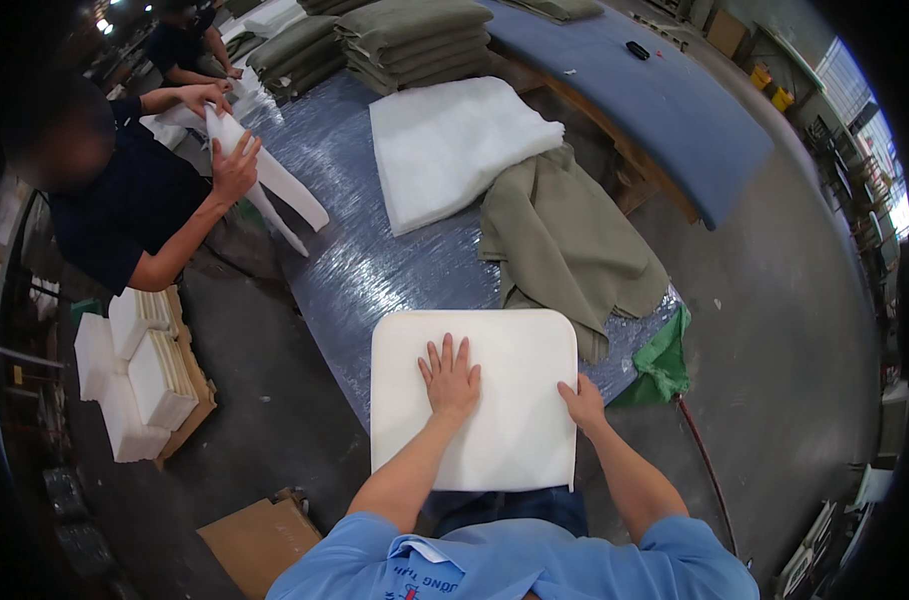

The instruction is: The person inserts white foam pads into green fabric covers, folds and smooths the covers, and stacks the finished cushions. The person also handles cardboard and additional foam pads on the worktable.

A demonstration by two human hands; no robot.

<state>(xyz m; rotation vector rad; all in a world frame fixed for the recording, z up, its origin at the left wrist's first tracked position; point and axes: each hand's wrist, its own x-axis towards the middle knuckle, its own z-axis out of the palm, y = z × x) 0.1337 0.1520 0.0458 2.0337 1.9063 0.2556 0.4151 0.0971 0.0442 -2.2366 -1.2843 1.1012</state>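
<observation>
A white foam cushion pad (514, 400) with rounded far corners lies over the near edge of the table, its near side reaching back to my waist. My left hand (454, 385) rests flat on its top, fingers spread. At the pad's right edge, my right hand (582, 402) grips it, thumb on top and the other fingers partly hidden. Beyond the pad lies a crumpled olive-green fabric cover (564, 235). Behind that, a white sheet of batting (454, 150) is partly overlapped by the fabric.
The table (344, 260) has a shiny plastic-wrapped top. Folded olive fabric stacks (414, 45) stand at its far end. At left a co-worker (114, 190) handles white padding (284, 190). White foam blocks (139, 370) sit on the floor; a green cloth (664, 360) hangs at the right corner.
</observation>
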